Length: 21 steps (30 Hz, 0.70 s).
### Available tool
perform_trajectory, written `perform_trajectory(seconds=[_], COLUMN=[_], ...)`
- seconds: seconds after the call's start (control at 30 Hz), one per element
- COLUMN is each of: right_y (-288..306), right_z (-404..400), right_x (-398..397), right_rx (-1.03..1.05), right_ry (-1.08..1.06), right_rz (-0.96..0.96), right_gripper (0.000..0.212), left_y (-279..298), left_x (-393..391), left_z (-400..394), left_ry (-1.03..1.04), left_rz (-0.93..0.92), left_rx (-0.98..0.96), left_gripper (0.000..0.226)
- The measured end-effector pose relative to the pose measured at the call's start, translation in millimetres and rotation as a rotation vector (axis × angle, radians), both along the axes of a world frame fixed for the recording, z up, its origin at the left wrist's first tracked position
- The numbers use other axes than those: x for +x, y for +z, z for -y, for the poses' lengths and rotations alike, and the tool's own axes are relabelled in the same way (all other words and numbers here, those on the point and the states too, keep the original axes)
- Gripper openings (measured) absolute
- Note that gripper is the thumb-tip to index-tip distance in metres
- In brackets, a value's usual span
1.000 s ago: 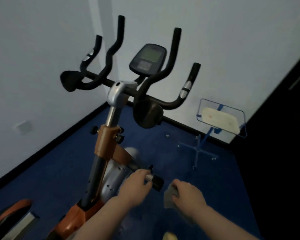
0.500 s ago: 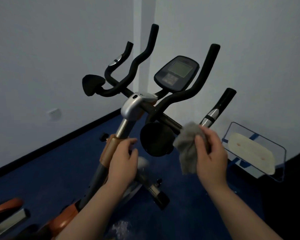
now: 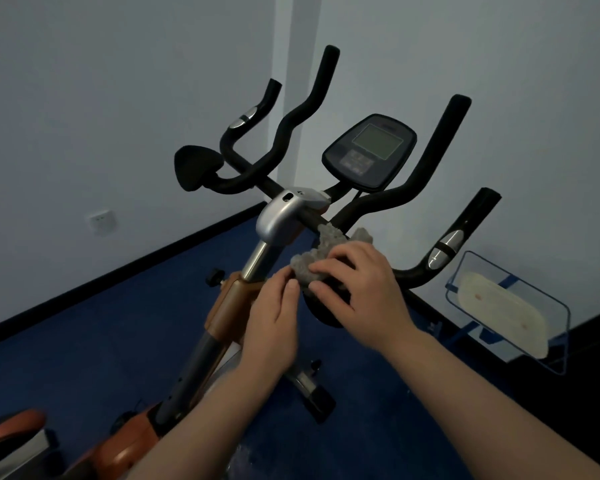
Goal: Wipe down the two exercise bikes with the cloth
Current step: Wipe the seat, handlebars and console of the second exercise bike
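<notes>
An orange and silver exercise bike [image 3: 274, 223] with black handlebars [image 3: 426, 168] and a console [image 3: 369, 150] stands in the room's corner. A crumpled grey cloth [image 3: 321, 251] lies on the round black elbow pad just right of the silver stem. My right hand [image 3: 357, 289] rests on top of the cloth, fingers spread and curled over it, pressing it onto the pad. My left hand [image 3: 274, 317] is beside it, its fingertips touching the cloth's left edge in front of the orange post collar. The pad is mostly hidden by my hands.
A second bike's orange part [image 3: 11, 434] shows at the lower left. A clear blue-framed stand [image 3: 506, 306] holding a pale pad sits against the right wall. Blue carpet [image 3: 84, 341] covers the floor, and a wall socket [image 3: 101, 220] is on the left wall.
Both hands rose from the bike's low pedal area to the handlebar. The right hand carried the cloth onto the elbow pad; the left hand moved from the post to the cloth's edge.
</notes>
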State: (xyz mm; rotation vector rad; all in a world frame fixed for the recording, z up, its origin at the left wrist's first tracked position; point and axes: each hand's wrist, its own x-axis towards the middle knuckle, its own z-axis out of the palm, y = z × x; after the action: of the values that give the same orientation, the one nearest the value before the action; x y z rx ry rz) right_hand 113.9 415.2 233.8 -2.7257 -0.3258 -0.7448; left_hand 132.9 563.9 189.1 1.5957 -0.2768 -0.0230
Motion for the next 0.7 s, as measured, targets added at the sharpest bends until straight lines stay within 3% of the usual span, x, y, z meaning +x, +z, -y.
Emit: perform_trajectory(seconds=[0.4,0.7], right_y=[0.0,-17.6], right_z=[2.5,-14.7], right_x=[6.8,-13.1], right_rx=[-0.201,-0.217], right_ry=[0.008,-0.118], right_rz=[-0.021,0.018], right_gripper=[0.025,0.019], left_y=[-8.8,-13.1], left_x=[6.3,8.6], left_z=[-3.0,1.9], left_ry=[0.007,0.040], left_rz=[0.002,0.009], left_rx=[-0.011,0.003], left_gripper=[0.025,0.026])
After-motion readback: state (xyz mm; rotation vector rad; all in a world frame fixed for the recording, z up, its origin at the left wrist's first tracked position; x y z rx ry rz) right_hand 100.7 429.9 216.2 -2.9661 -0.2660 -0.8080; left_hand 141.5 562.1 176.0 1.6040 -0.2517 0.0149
